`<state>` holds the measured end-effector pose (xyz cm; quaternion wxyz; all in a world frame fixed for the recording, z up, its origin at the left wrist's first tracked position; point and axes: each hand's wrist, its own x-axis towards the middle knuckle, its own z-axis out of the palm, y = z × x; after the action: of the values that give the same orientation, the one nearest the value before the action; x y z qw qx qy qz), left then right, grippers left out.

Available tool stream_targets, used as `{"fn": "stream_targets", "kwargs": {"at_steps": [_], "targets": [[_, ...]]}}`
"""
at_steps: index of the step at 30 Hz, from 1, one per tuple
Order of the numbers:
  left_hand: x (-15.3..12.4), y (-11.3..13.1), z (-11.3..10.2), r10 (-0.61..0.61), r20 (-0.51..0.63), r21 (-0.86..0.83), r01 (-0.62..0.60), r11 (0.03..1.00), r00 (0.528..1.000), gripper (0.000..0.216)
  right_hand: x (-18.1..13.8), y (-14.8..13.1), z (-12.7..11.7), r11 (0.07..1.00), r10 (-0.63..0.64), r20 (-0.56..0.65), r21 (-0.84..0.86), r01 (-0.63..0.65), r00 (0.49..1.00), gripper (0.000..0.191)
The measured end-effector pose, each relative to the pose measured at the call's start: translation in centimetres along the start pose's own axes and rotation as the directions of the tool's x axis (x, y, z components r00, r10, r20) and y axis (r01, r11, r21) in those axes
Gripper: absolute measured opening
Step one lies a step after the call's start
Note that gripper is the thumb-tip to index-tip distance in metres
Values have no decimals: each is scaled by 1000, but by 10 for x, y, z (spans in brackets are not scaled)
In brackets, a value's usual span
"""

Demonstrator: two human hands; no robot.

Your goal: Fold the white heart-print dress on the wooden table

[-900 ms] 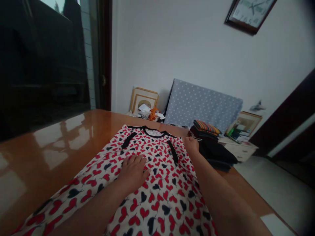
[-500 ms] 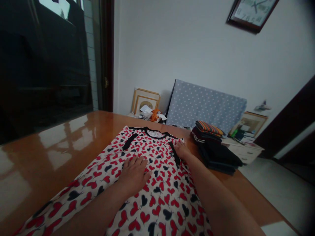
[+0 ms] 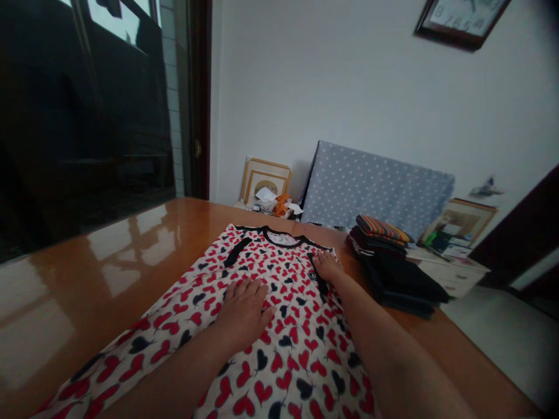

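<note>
A white nightdress (image 3: 288, 326) printed with red and black hearts lies spread on the wooden table, its black-trimmed neckline at the far end. My left hand (image 3: 244, 308) rests flat on the middle of the cloth, fingers stretched out and holding nothing. Farther up, my right hand (image 3: 328, 267) lies on the garment near its right shoulder, beside a black strip with a small round emblem. Its fingers are extended over the fabric. A matching black strip (image 3: 237, 251) shows near the left shoulder.
Folded dark clothes (image 3: 397, 273) are stacked on the table's right side, a striped piece (image 3: 384, 228) on top. Behind stand a grey dotted cloth cover (image 3: 375, 186) and picture frames (image 3: 266, 174). The glossy table (image 3: 131, 250) extends left; a white cabinet (image 3: 454, 270) stands right.
The whole view has shifted slightly, so things appear a little farther right. Both hands stay at the same places on the nightdress.
</note>
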<state>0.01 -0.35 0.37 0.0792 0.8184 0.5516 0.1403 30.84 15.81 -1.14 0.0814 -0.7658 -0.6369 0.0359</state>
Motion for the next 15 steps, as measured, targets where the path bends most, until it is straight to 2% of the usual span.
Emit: {"fn": "stream_targets", "kwargs": {"at_steps": [3,7,11,15], "targets": [[0,-1,2,-3,-3,-3,3,1000,1000,59,5,-2,-1,1000,25,6,12,-25,1000,57],[0,-2,3,-7,-1,-14,7,1000,1000,59,19,-11,-10,1000,27,-43,14,-27,999,52],[0,0,0,-21,19,-30,22,999,1000,61,37,-31,-11,997,-67,-76,25,69,995,49],[-2,3,-4,-34,43,-27,35,999,998,60,50,-46,-1,987,-158,-21,33,158,987,46]]}}
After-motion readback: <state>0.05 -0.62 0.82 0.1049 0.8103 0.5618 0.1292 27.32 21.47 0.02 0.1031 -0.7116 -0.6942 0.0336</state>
